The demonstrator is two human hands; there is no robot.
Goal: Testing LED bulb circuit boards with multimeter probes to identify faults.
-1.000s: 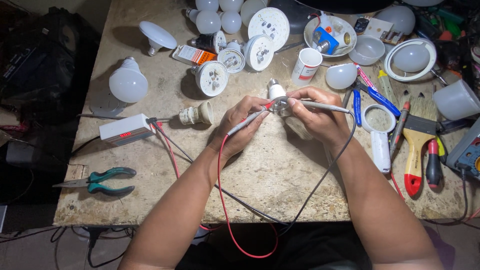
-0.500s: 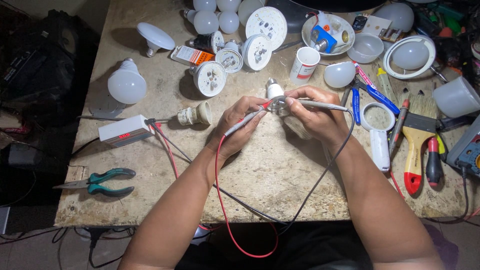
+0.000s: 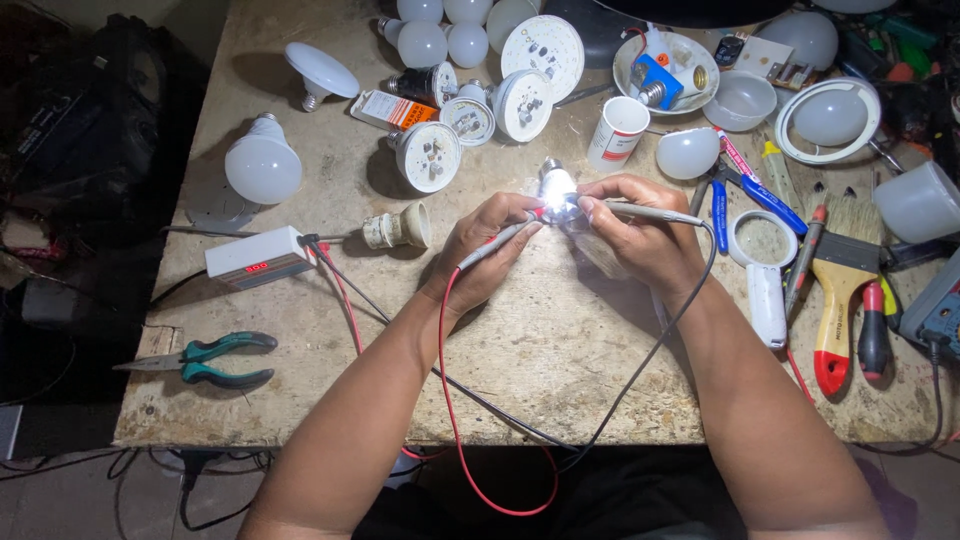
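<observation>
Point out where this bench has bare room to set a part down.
Bare top lies between the green pliers and the left forearm, below the white tester box; also near the front edge between both forearms, crossed by probe leads. The back and right side are crowded with bulbs and tools.

**Open bench toward the body, clutter beyond and to both sides of the grip**

Both hands meet on the lit bulb base (image 3: 556, 192), the left hand (image 3: 488, 250) and right hand (image 3: 635, 235) each pinching a probe. Nearer the body from the grip, the bench top (image 3: 560, 350) lies bare, crossed only by the red lead (image 3: 447, 340) and the black lead (image 3: 650, 350). Just beyond the grip stand a paper cup (image 3: 617, 130) and opened lamp heads (image 3: 430, 155), blocking a straight reach. Left of the grip sit a lamp socket (image 3: 398, 227) and a white tester box (image 3: 258, 256); farther out, pliers (image 3: 200, 360). Right of the grip, a magnifier (image 3: 765, 265), paintbrush (image 3: 838, 300) and screwdrivers (image 3: 874, 330) crowd close together.
</observation>
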